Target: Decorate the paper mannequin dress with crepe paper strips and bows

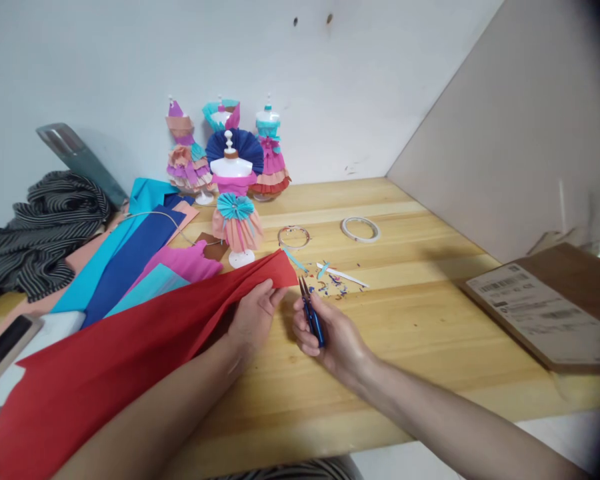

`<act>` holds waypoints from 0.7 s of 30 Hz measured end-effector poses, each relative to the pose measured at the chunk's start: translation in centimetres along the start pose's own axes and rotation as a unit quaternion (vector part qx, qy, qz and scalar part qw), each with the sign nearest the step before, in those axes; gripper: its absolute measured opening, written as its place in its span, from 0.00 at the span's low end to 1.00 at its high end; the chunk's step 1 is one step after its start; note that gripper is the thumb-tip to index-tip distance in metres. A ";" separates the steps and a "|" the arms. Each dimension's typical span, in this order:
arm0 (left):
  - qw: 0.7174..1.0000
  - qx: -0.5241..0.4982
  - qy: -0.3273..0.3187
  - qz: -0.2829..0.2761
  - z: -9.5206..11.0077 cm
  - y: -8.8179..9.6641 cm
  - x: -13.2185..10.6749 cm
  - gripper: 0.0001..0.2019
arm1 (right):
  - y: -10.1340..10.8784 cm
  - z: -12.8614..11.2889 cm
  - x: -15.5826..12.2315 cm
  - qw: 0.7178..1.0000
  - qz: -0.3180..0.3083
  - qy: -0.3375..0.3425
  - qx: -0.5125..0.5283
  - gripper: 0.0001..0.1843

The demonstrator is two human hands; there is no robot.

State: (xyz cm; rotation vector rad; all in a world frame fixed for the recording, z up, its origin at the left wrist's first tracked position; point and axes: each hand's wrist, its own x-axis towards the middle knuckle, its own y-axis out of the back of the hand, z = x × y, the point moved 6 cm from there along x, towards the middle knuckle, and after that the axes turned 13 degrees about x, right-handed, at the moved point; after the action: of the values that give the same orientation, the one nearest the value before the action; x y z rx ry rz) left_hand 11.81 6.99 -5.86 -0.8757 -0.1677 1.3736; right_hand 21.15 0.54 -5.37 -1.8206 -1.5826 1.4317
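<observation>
A long sheet of red crepe paper (125, 340) runs from the lower left up to the middle of the table. My left hand (253, 317) grips it near its narrow far end, thumb on top. In my right hand (333, 333) is a small pair of thread snips (313, 320) with a dark blue handle. Their two pointed blades are slightly apart and sit just right of the paper's end. Beyond my left hand stands a small dress form (237, 220) in a pink bodice, with a turquoise rosette and a peach pleated skirt.
More dressed forms (269, 157) stand by the wall. Coloured paper sheets (125, 260), a striped cloth (45, 227) and a phone (5, 353) lie left. Two tape rings (360, 229) and small paper scraps (330, 283) are ahead. A cardboard box (550, 307) sits right.
</observation>
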 end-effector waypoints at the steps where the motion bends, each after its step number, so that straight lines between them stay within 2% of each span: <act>1: 1.000 -0.001 0.001 -0.002 0.0 0.0 0.0 0.06 | 0.1 0.1 0.0 1.000 -0.001 -0.005 0.000 0.23; 9: 1.000 0.003 0.017 0.009 -0.1 0.1 0.0 0.08 | 0.3 0.3 0.1 1.000 -0.005 -0.014 0.002 0.20; 21: 1.000 0.016 0.006 0.008 0.1 0.2 0.1 0.06 | 0.1 0.4 -0.1 1.000 0.007 -0.025 0.012 0.18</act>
State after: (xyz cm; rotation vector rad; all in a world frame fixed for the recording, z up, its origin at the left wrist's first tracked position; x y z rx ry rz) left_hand 11.59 7.12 -5.94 -0.8602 -0.1287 1.3829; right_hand 20.88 0.27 -5.56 -1.7998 -1.5730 1.5079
